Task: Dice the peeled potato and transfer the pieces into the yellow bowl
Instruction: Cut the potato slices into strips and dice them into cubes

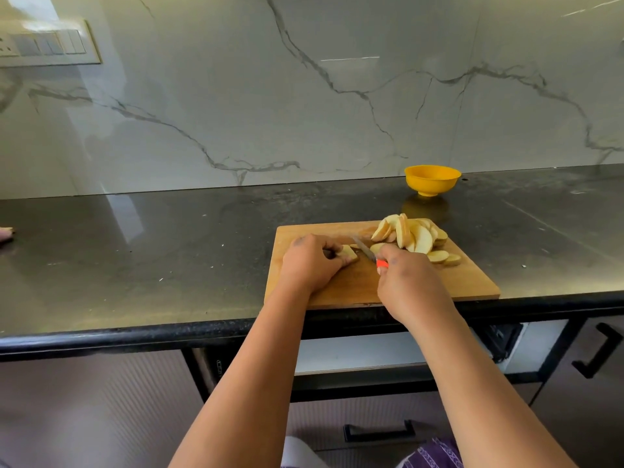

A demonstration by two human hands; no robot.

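2 hands [312, 261] [403, 282], 1 knife [366, 250], 1 yellow bowl [432, 180].

- The table [169, 238] looks like dark polished stone, glossy enough to mirror the wall, with pale specks.
- The cutting board [472, 282] is light wood, matt, with a smooth face.
- The yellow bowl [432, 179] looks like smooth plastic with a soft sheen.
- The knife [366, 251] has a grey metal blade and an orange handle, probably plastic.
- The potato slices [418, 236] show pale, moist-looking cut faces.
- The wall [304, 96] is glossy veined marble or tile.
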